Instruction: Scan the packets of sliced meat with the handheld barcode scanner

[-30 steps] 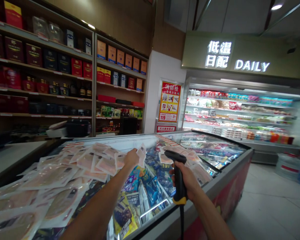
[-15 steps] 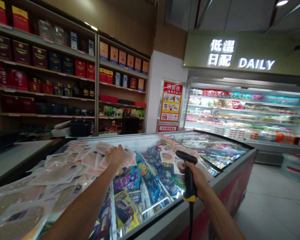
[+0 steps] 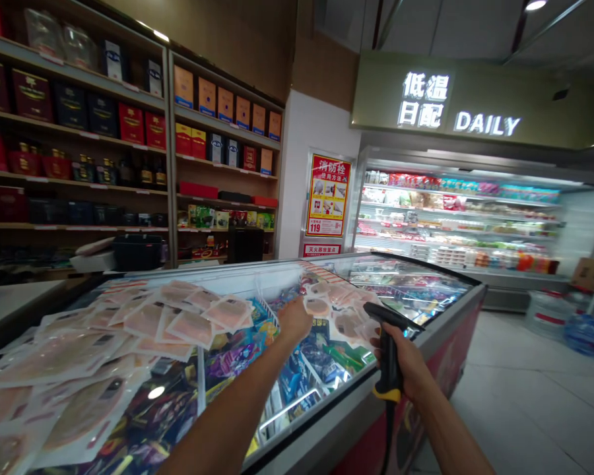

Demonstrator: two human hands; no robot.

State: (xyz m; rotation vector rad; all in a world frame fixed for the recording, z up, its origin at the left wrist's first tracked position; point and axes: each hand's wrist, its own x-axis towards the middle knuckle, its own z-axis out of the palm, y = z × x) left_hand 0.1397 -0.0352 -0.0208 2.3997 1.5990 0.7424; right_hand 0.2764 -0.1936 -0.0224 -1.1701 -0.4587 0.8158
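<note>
My right hand (image 3: 404, 356) is wrapped round the handle of a black and yellow barcode scanner (image 3: 389, 359), whose head points left over the freezer edge. Reaching across the glass, my left hand (image 3: 296, 319) is beside the smaller group of flat clear packets (image 3: 318, 306) on the right. Its fingers are blurred and partly hidden, so I cannot tell whether they touch a packet. A large heap of similar flat packets (image 3: 143, 320), each with a round pale-pink or tan content, lies on the left part of the chest freezer (image 3: 321, 412).
Colourful frozen bags (image 3: 237, 359) sit in wire baskets under the glass. Shelves of boxed bottles (image 3: 133, 125) stand behind on the left. A lit refrigerated display (image 3: 455, 218) is at the back right, with large water bottles (image 3: 549, 313) on the floor nearby.
My left hand has moved right, from the large packet heap to near the smaller group. My right hand still holds the scanner. The view has turned slightly right.
</note>
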